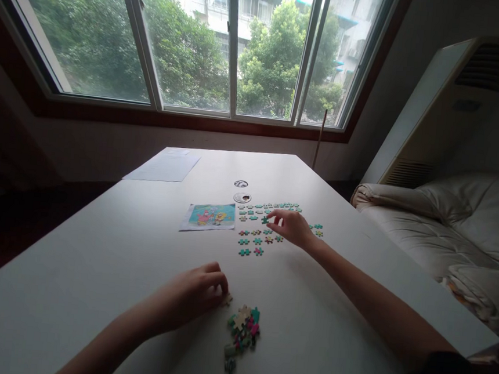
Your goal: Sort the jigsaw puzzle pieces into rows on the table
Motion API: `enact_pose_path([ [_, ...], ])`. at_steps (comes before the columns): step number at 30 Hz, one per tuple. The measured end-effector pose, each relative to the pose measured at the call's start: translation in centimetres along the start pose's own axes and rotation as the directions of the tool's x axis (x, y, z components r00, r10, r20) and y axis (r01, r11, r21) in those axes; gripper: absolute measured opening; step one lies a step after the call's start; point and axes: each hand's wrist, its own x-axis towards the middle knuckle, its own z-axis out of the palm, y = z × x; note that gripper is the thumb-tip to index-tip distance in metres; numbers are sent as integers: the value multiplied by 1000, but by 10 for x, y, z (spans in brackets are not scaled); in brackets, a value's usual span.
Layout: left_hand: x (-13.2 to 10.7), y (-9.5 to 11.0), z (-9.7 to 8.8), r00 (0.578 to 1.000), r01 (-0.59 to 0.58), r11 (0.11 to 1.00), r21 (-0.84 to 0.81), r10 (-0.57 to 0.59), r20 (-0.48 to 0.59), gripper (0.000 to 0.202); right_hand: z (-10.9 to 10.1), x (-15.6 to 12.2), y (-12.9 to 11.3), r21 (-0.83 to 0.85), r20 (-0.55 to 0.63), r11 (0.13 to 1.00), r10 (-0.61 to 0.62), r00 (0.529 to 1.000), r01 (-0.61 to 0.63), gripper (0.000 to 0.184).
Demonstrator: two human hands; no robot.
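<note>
My right hand (292, 227) reaches over the rows of puzzle pieces, its thumb and fingertips closed on a green jigsaw piece (264, 220). Around it, several spaced-out jigsaw pieces (257, 242) lie in rows on the white table. Nearer to me, my left hand (203, 288) has its fingers curled down at a pale jigsaw piece (228, 299), which shows at the fingertips. Just right of that hand sits a loose pile of mixed jigsaw pieces (244, 325), some pale side up, others green or pink. A cartoon reference picture (209, 215) lies left of the rows.
The white table (139, 247) stretches toward the window (235, 46). Paper sheets (163, 166) lie at its far left corner. Two round discs (242, 198) rest beyond the rows. A cream sofa (447, 222) and a tall air conditioner (431, 110) stand at the right.
</note>
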Motion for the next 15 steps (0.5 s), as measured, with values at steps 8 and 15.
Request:
enact_pose_path([
  [8, 0, -3, 1, 998, 40, 992, 122, -35, -43, 18, 20, 38, 29, -58, 181, 985, 170, 969, -162, 21],
  [15, -3, -2, -1, 998, 41, 985, 165, -33, -48, 16, 25, 41, 27, -121, 190, 977, 197, 962, -176, 25],
])
